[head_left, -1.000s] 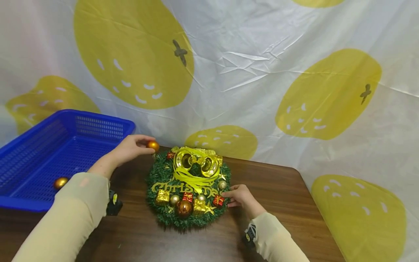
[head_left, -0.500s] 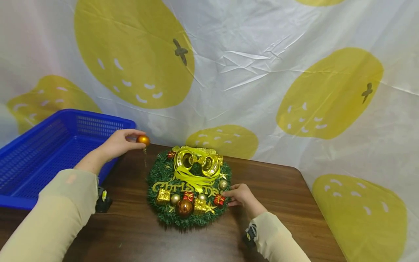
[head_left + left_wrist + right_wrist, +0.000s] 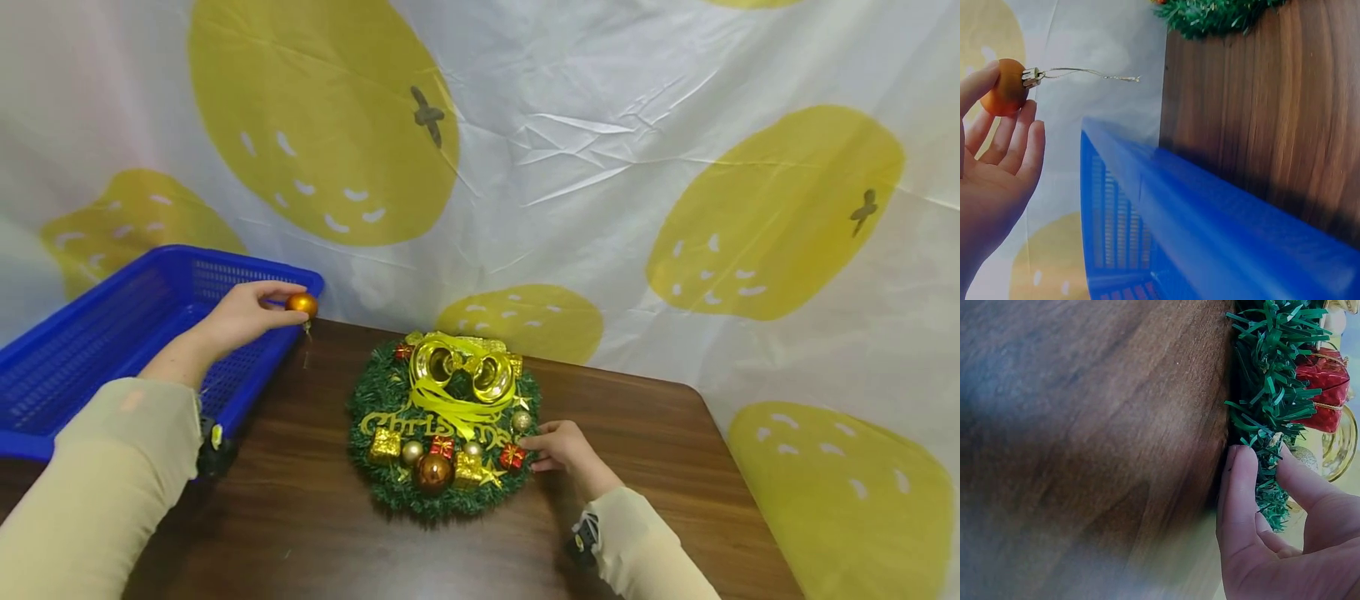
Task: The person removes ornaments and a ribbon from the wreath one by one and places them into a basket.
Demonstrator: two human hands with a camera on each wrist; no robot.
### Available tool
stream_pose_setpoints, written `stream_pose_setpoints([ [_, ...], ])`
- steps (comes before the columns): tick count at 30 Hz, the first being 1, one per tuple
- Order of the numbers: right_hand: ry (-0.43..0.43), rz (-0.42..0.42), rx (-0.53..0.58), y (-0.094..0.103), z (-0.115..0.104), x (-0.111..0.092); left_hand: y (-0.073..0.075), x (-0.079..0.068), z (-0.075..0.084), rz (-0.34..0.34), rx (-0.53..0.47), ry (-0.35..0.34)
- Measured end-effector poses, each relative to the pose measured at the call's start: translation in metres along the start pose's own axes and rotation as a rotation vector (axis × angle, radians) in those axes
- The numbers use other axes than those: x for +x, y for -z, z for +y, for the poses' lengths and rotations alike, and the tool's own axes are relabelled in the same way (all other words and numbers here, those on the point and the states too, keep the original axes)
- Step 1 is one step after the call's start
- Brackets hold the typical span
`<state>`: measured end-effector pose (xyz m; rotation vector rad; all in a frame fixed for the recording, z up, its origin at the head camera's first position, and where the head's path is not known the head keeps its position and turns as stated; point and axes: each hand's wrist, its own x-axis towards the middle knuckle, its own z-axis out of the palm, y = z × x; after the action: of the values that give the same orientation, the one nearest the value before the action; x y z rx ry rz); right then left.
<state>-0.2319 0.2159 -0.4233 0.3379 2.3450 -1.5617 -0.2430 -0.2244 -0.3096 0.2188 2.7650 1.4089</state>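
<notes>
My left hand [image 3: 238,318] pinches a shiny orange bauble [image 3: 302,306] between thumb and fingers, over the near right rim of the blue basket. In the left wrist view a thin gold string [image 3: 1091,73] trails from the bauble's gold cap. A green Christmas wreath [image 3: 375,392] lies flat on the table, with gold bells [image 3: 492,377], small gift boxes, a large brown bauble [image 3: 434,472] and gold "Christmas" lettering on it. At its right edge my right hand [image 3: 566,450] pinches the green tinsel between thumb and fingers, beside a red gift box [image 3: 1325,387].
The blue plastic basket [image 3: 247,387] stands at the left of the brown wooden table [image 3: 637,433]. A white cloth [image 3: 547,192] printed with yellow fruit hangs right behind the table's back edge.
My left hand has carried the orange bauble left and slightly up, away from the wreath to the basket's rim. My right hand stays at the wreath's edge. The view has shifted slightly.
</notes>
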Motion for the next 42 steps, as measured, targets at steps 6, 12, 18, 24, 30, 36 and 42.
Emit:
stream_pose_setpoints([
  [6,0.010,-0.009,0.003,0.000,-0.001,0.000,0.011,-0.004,-0.008,0.042,0.005,0.008],
  [12,0.014,-0.004,0.008,0.001,0.000,-0.001,0.020,-0.008,-0.021,0.104,0.051,0.008],
  [18,0.018,-0.001,0.014,0.002,0.000,-0.002,0.031,-0.014,-0.034,0.102,0.068,0.032],
  [24,0.015,-0.006,0.005,0.001,0.000,0.000,0.036,-0.025,-0.049,0.131,0.116,0.063],
  [30,0.013,-0.001,-0.009,0.000,0.001,0.002,0.038,-0.028,-0.059,0.108,0.157,0.064],
  [36,0.011,-0.003,-0.011,0.000,0.000,0.002,0.036,-0.030,-0.063,0.065,0.196,0.062],
  [42,0.018,-0.005,-0.004,0.000,0.000,0.000,0.034,-0.032,-0.064,-0.034,0.238,0.065],
])
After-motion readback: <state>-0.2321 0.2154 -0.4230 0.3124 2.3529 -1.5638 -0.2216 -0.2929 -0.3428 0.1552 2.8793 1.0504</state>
